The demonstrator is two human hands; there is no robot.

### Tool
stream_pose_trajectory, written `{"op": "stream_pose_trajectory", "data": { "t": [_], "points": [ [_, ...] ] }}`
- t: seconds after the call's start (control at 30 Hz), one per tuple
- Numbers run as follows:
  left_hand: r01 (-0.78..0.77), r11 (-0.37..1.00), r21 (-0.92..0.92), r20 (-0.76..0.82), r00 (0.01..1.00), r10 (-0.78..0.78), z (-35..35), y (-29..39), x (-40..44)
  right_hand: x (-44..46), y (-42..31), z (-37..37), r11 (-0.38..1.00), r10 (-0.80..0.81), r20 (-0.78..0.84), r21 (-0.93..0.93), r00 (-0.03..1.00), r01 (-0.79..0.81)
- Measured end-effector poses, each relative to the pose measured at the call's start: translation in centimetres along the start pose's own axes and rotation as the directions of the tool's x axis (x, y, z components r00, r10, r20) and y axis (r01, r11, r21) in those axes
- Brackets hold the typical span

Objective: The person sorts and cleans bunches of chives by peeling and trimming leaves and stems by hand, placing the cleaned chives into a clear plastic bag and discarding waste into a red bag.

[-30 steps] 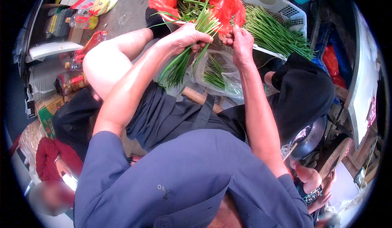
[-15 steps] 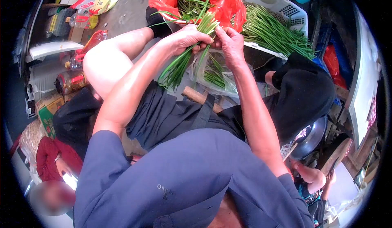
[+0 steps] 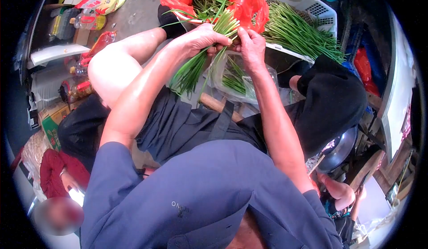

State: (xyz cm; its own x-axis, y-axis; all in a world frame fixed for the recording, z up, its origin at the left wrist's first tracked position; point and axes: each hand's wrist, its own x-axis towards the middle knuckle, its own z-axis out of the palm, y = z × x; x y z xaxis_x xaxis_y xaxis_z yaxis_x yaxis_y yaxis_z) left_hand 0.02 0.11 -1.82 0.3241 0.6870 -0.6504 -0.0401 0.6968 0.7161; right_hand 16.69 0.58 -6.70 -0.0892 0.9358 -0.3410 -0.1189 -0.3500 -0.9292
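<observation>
Green stalks make 1 bunch in the left hand, out in front of the person and over the gap between the legs. The left hand is wrapped around the bunch, with the thumb across the front. The pale ends poke up past the thumb, toward the red bag, and the long green leaves hang down the other way. Only 1 thing has changed much: 1 second ago the right hand was off to the side of the bunch, and now it is right up against it. Its fingers are curled in near the pale ends, but they are too small to tell if they pinch a stalk. So it looks as if the 2 hands are now busy at the same spot, 1 to hold and 1 to pick at the stalks. Just past the hands, the red bag is open, with messy green and brown bits in it. Beside it, the white crate has a big pile of long stalks. Below the hands, a clear bag has a few more cut greens in it, near a wooden bar.
</observation>
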Motion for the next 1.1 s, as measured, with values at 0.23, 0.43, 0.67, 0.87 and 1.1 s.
{"op": "stream_pose_trajectory", "data": {
  "t": [0.23,0.43,0.67,0.87,1.1],
  "points": [
    [-0.025,0.997,-0.067,-0.002,1.000,0.025,-0.6,1.3,-1.2,1.9,4.4,-2.8,0.943,0.329,-0.032,-0.045,0.944,-0.330],
    [-0.196,0.973,-0.124,-0.087,0.979,0.187,-1.7,4.0,-2.9,2.8,16.8,-5.4,0.731,0.427,0.019,-0.596,0.904,-0.333],
    [-0.214,0.950,-0.227,-0.094,0.976,0.197,-2.7,6.2,-4.4,2.8,23.0,-7.4,0.562,0.258,-0.091,-0.796,0.962,-0.225],
    [-0.222,0.959,-0.173,-0.079,0.974,0.211,-2.9,6.1,-4.2,4.4,22.3,-5.4,0.524,0.103,0.112,-0.851,0.988,0.042],
    [-0.223,0.964,-0.145,-0.127,0.970,0.206,-2.2,6.2,-4.0,5.3,18.2,-6.8,0.545,0.239,0.170,-0.838,0.956,0.012]
  ]
}}
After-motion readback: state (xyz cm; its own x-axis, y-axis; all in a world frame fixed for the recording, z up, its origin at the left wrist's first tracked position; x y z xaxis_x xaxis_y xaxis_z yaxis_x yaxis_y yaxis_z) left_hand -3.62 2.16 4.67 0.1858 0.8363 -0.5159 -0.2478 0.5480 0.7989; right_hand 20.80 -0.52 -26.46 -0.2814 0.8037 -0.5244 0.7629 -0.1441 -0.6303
